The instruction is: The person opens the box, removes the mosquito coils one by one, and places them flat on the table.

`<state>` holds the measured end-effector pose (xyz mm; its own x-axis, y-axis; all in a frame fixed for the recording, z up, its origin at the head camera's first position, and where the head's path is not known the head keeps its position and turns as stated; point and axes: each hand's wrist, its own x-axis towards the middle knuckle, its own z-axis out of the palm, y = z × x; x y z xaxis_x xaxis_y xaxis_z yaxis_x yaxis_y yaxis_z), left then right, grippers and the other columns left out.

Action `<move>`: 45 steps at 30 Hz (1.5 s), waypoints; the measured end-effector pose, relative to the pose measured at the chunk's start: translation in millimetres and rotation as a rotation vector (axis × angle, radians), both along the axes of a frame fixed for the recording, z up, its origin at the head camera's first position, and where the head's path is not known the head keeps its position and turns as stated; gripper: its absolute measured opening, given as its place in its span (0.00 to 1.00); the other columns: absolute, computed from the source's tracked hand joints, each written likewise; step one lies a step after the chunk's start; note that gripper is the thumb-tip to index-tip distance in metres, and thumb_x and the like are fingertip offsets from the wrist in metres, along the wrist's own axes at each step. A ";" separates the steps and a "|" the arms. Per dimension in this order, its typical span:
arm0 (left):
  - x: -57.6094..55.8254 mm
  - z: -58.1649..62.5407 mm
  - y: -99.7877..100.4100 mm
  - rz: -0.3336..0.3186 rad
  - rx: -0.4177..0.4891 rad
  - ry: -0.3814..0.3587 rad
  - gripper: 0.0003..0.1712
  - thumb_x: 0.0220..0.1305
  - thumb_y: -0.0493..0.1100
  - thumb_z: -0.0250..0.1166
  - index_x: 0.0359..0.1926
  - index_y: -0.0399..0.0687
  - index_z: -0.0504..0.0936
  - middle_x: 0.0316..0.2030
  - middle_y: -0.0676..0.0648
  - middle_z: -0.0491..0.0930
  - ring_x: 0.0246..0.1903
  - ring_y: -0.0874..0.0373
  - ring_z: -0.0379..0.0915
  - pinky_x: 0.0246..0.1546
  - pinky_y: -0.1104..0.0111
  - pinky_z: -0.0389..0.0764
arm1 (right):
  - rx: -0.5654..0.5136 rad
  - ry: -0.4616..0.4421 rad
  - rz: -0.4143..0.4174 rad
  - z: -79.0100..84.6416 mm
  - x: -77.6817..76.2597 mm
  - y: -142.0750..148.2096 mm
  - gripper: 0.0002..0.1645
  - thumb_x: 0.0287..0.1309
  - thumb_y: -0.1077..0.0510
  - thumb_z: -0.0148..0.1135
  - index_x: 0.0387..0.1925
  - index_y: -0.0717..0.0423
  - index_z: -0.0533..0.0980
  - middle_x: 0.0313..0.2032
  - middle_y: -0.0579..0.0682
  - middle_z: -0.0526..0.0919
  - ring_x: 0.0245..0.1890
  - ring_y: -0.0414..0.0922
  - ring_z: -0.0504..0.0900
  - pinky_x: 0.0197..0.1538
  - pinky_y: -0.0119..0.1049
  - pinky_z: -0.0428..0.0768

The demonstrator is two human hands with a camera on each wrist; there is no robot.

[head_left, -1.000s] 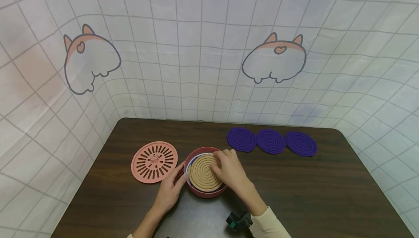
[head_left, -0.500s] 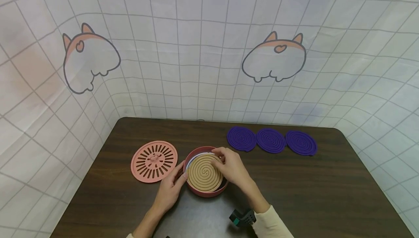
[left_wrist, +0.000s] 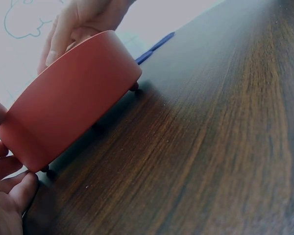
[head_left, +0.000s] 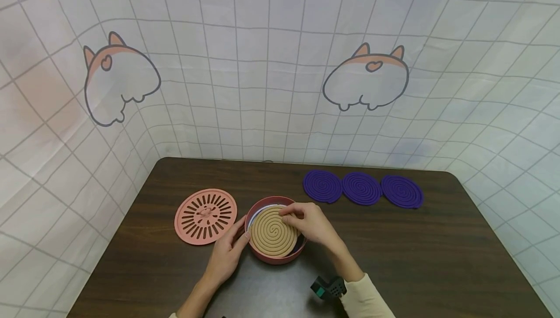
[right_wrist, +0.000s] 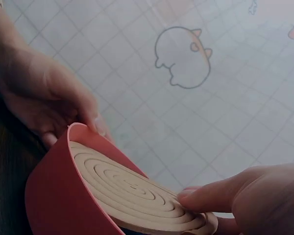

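Observation:
A beige mosquito coil [head_left: 272, 235] lies over the opening of a round red mosquito coil holder [head_left: 273, 260]. In the right wrist view the coil [right_wrist: 130, 186] slopes, its far edge inside the holder and its near edge up by the rim. My right hand [head_left: 311, 221] pinches that edge, thumb on top and fingers below. At the holder's left side my left hand [head_left: 225, 255] grips the wall, thumb at the rim. The left wrist view shows the holder [left_wrist: 73, 103] standing on small feet. White and dark blue show inside it, mostly hidden under the coil.
A pink slotted lid [head_left: 205, 217] lies left of the holder. Along the back right, a purple coil [head_left: 323, 186], a second purple coil [head_left: 361, 188] and a third purple coil [head_left: 402, 191] lie in a row. A patterned cloth [head_left: 253, 75] hangs behind the table.
My right hand has gone from fingers on the coil's top to a pinch at its right edge, drawing back slightly. The coil's right side has come up. The left hand stays put.

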<state>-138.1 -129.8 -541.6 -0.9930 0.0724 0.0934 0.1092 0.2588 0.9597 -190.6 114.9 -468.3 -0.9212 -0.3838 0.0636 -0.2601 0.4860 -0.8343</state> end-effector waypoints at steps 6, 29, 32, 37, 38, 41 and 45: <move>-0.6 0.3 -0.3 0.005 -0.001 -0.014 0.31 0.74 0.52 0.58 0.73 0.48 0.67 0.69 0.44 0.72 0.67 0.52 0.71 0.59 0.79 0.73 | -0.006 0.004 0.043 2.0 -2.2 2.7 0.12 0.63 0.57 0.67 0.47 0.52 0.86 0.46 0.51 0.89 0.39 0.37 0.81 0.40 0.26 0.79; 1.2 0.3 0.9 0.016 -0.011 0.022 0.29 0.74 0.48 0.59 0.72 0.46 0.68 0.68 0.44 0.73 0.66 0.52 0.73 0.60 0.78 0.73 | -0.155 -0.004 -0.148 2.8 -1.0 13.7 0.09 0.62 0.61 0.67 0.43 0.56 0.87 0.45 0.55 0.89 0.38 0.37 0.84 0.38 0.24 0.80; 1.8 -1.2 0.5 0.014 -0.005 0.048 0.29 0.74 0.47 0.59 0.72 0.45 0.69 0.67 0.43 0.74 0.65 0.50 0.74 0.60 0.77 0.74 | -0.211 -0.001 -0.194 2.5 -2.7 19.4 0.11 0.61 0.62 0.68 0.44 0.60 0.86 0.44 0.59 0.89 0.32 0.33 0.81 0.34 0.24 0.79; 1.4 -2.3 0.0 0.010 -0.001 0.074 0.29 0.74 0.47 0.59 0.72 0.45 0.69 0.66 0.41 0.74 0.64 0.48 0.74 0.59 0.78 0.74 | -0.287 -0.026 -0.269 5.3 -3.3 29.1 0.14 0.61 0.61 0.68 0.47 0.64 0.85 0.42 0.62 0.88 0.26 0.33 0.78 0.29 0.26 0.78; 1.2 -2.6 -0.1 0.011 -0.005 0.078 0.29 0.74 0.47 0.59 0.72 0.45 0.69 0.66 0.41 0.75 0.64 0.48 0.74 0.59 0.78 0.74 | -0.302 -0.033 -0.282 6.3 -3.1 31.0 0.14 0.61 0.61 0.69 0.47 0.64 0.85 0.42 0.62 0.88 0.26 0.34 0.78 0.29 0.26 0.78; 1.1 -2.3 0.0 0.013 -0.013 0.083 0.29 0.74 0.47 0.59 0.71 0.45 0.69 0.66 0.42 0.75 0.64 0.49 0.74 0.60 0.77 0.74 | -0.325 -0.027 -0.311 9.0 -3.1 37.2 0.14 0.61 0.60 0.69 0.47 0.63 0.85 0.44 0.63 0.87 0.29 0.33 0.80 0.31 0.25 0.80; 1.6 -2.1 0.5 0.013 -0.006 0.073 0.29 0.74 0.47 0.59 0.72 0.45 0.69 0.66 0.42 0.75 0.64 0.49 0.74 0.60 0.76 0.75 | -0.341 -0.017 -0.357 10.2 -4.0 46.4 0.14 0.61 0.60 0.69 0.46 0.63 0.85 0.45 0.63 0.87 0.31 0.32 0.81 0.32 0.24 0.80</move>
<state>-136.5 -129.3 -543.7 -0.9844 0.0601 0.1652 0.1753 0.2662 0.9479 -194.6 161.3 -458.1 -0.9934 -0.0037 0.1145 -0.1120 0.2409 -0.9641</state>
